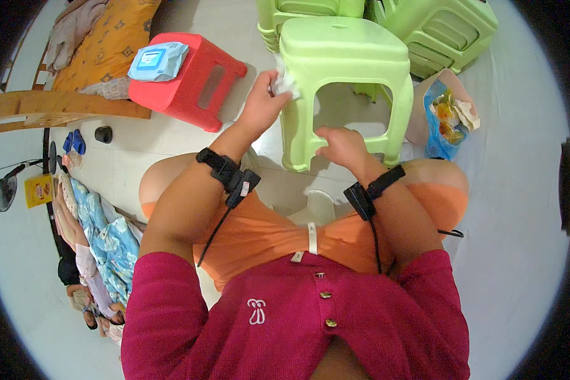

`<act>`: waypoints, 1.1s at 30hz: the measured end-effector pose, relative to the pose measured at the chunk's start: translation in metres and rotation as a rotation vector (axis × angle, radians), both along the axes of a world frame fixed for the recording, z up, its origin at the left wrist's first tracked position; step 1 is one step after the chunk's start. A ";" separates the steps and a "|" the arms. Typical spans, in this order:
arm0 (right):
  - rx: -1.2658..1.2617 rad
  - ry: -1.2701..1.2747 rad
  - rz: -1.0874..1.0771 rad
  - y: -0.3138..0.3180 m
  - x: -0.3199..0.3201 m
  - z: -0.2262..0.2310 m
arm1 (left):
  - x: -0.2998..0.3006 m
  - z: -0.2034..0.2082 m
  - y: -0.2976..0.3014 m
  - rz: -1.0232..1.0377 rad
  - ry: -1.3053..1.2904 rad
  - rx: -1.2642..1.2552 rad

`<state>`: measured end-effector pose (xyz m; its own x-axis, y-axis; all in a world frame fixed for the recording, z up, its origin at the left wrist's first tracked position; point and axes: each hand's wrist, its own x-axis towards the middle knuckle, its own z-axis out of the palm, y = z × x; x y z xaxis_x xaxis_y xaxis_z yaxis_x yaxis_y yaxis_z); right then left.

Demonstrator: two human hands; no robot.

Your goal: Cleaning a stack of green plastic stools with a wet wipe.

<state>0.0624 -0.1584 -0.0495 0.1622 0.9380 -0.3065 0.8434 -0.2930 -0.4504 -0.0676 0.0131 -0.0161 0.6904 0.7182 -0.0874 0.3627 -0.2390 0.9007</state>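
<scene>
A light green plastic stool (343,49) stands upright in front of my knees. My left hand (259,107) is closed on a crumpled white wipe (287,83), which lies against the upper left side of the stool. Lower down, my right hand (345,149) grips the inner edge of the stool's near left leg; some of its fingers are hidden.
A red stool (164,94) at the left carries a blue-and-white wipes pack (159,62). More green stools (446,31) are stacked behind. A lined bin (442,140) with rubbish is at the right. Blue slippers (75,142) lie near the wooden bed frame (63,107).
</scene>
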 end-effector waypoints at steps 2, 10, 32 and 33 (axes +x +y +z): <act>0.087 -0.054 -0.019 0.000 0.001 0.001 | 0.008 0.010 -0.007 -0.024 -0.027 0.340; 0.449 -0.199 -0.333 -0.001 0.040 0.041 | 0.013 0.006 0.001 -0.055 0.083 0.769; 0.689 0.388 -0.841 -0.015 0.095 -0.008 | -0.016 -0.013 -0.060 -0.511 0.462 0.854; 0.690 0.387 -0.841 -0.014 0.094 -0.009 | -0.011 -0.013 -0.068 -0.573 0.433 0.813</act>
